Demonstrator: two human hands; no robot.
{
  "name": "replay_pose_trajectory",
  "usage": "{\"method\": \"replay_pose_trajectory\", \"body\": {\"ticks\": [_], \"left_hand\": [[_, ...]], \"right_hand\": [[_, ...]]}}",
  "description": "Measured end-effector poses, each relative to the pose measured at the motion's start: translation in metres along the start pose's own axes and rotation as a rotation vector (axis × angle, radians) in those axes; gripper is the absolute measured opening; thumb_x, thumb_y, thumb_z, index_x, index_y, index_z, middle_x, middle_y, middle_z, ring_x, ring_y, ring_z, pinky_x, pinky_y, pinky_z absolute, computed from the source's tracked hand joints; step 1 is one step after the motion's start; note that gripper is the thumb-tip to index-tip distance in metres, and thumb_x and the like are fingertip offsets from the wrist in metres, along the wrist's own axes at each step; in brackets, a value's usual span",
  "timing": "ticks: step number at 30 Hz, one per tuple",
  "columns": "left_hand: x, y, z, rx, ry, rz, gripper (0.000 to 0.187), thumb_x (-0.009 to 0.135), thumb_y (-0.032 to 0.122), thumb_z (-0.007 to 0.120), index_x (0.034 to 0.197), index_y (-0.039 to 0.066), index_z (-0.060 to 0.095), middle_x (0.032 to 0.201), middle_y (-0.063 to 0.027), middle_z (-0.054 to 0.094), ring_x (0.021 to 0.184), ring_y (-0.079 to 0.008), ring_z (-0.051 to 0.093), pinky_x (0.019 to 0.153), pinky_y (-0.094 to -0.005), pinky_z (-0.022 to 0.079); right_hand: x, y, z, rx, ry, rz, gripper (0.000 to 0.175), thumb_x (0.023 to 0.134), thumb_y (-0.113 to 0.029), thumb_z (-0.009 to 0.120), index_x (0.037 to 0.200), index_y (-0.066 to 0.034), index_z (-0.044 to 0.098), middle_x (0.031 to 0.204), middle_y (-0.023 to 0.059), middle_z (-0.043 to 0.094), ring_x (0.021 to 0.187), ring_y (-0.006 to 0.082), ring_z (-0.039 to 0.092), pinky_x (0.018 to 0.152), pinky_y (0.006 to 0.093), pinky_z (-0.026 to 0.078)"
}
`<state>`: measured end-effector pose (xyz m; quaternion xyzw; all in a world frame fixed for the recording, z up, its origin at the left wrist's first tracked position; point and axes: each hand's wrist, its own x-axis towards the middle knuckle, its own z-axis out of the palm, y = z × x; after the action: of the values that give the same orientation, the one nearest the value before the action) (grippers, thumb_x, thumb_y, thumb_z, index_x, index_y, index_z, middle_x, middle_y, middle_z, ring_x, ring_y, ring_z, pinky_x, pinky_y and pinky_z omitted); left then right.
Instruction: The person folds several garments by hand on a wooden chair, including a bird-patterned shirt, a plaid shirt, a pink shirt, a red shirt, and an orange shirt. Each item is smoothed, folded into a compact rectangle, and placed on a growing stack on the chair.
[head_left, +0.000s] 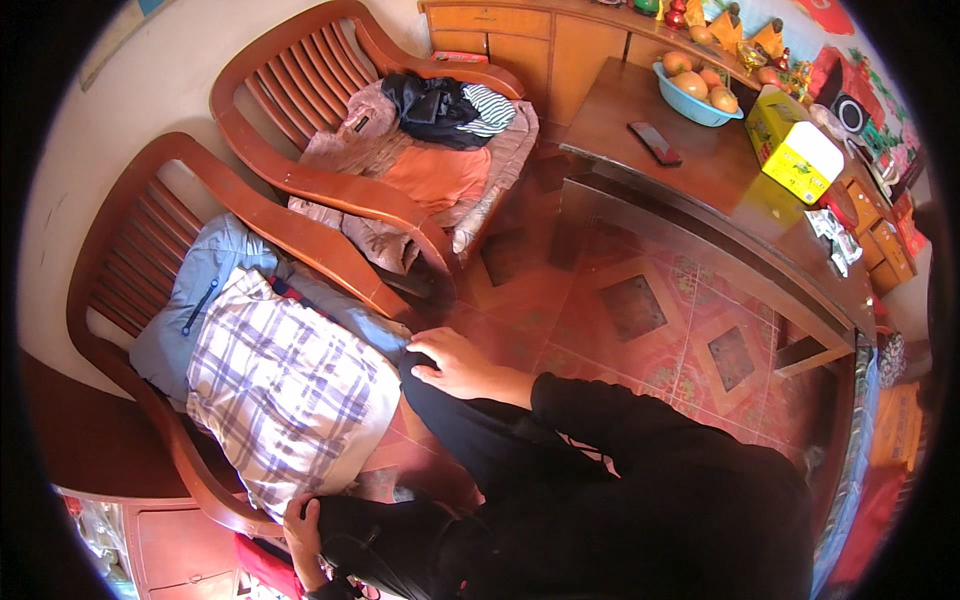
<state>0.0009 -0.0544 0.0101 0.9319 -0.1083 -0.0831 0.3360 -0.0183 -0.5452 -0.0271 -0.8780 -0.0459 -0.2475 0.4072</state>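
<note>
My right hand (450, 364) rests on my right knee, fingers over the dark trousers, beside the chair's front corner. My left hand (302, 529) lies on my left knee, by the lower edge of a plaid shirt (292, 382). That white shirt with purple-grey checks is spread over the seat of the nearer wooden armchair (180, 435). Under and behind it lies a light blue garment (225, 247) with a dark blue cord. A second wooden armchair (315, 180) carries a brownish-pink jacket (360, 135), an orange cloth (442, 176), a black garment (431, 112) and a striped cloth (487, 109).
At the right stands a dark wooden table (622, 97) with a blue bowl (697, 109) of round fruit, a phone (655, 144), a yellow carton (799, 161) and crumpled wrappers (834, 240). Behind it is a wooden cabinet (589, 56). The floor (570, 315) is reddish patterned tile.
</note>
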Motion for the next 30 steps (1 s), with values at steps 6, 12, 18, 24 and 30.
{"method": "replay_pose_trajectory", "body": {"ticks": [6, 12, 18, 24, 30], "left_hand": [[0.0, 0.002, 0.001, 0.035, 0.012, -0.083, 0.03, 0.094, 0.021, 0.07, 0.112, -0.002, 0.074, 0.109, -0.0179, 0.074, 0.107, -0.0328, 0.069, 0.098, -0.0403, 0.051], [0.003, 0.005, 0.002, 0.009, 0.01, -0.103, 0.03, 0.093, 0.021, 0.072, 0.113, -0.001, 0.074, 0.111, -0.0177, 0.073, 0.109, -0.0333, 0.068, 0.1, -0.0411, 0.051], [0.002, 0.014, 0.001, 0.044, 0.022, -0.055, 0.03, 0.093, 0.021, 0.072, 0.112, -0.002, 0.073, 0.109, -0.0182, 0.073, 0.106, -0.0338, 0.069, 0.097, -0.0413, 0.051], [0.005, 0.031, 0.001, 0.069, 0.033, -0.078, 0.03, 0.092, 0.022, 0.072, 0.113, 0.0, 0.073, 0.109, -0.0178, 0.073, 0.106, -0.0345, 0.069, 0.097, -0.0412, 0.052], [0.004, 0.04, -0.004, 0.072, 0.038, -0.162, 0.035, 0.091, 0.027, 0.074, 0.116, 0.002, 0.073, 0.113, -0.0192, 0.073, 0.111, -0.0363, 0.069, 0.1, -0.0417, 0.052]], "right_hand": [[0.036, 0.09, -0.003, 0.633, 0.216, 0.404, 0.022, 0.101, -0.015, 0.07, 0.12, -0.0031, 0.068, 0.106, 0.0073, 0.074, 0.09, 0.0178, 0.072, 0.081, 0.0333, 0.058], [0.126, 0.226, -0.046, 0.807, 0.443, 0.62, 0.01, 0.099, -0.006, 0.067, 0.105, 0.0008, 0.07, 0.086, 0.0074, 0.073, 0.066, 0.013, 0.067, 0.055, 0.0264, 0.051], [0.17, 0.264, -0.065, -0.419, 0.432, 0.386, 0.01, 0.091, -0.019, 0.071, 0.093, -0.0104, 0.076, 0.084, 0.0166, 0.073, 0.08, 0.0383, 0.072, 0.07, 0.049, 0.056], [0.206, 0.26, -0.06, -0.777, 0.15, 0.037, 0.013, 0.093, -0.014, 0.06, 0.091, -0.0106, 0.072, 0.093, 0.0108, 0.068, 0.085, 0.0355, 0.072, 0.071, 0.051, 0.058], [0.238, 0.285, -0.051, -0.898, -0.119, 0.174, 0.02, 0.091, -0.016, 0.057, 0.091, -0.0054, 0.075, 0.09, 0.018, 0.076, 0.087, 0.0437, 0.074, 0.074, 0.0547, 0.058]]}}
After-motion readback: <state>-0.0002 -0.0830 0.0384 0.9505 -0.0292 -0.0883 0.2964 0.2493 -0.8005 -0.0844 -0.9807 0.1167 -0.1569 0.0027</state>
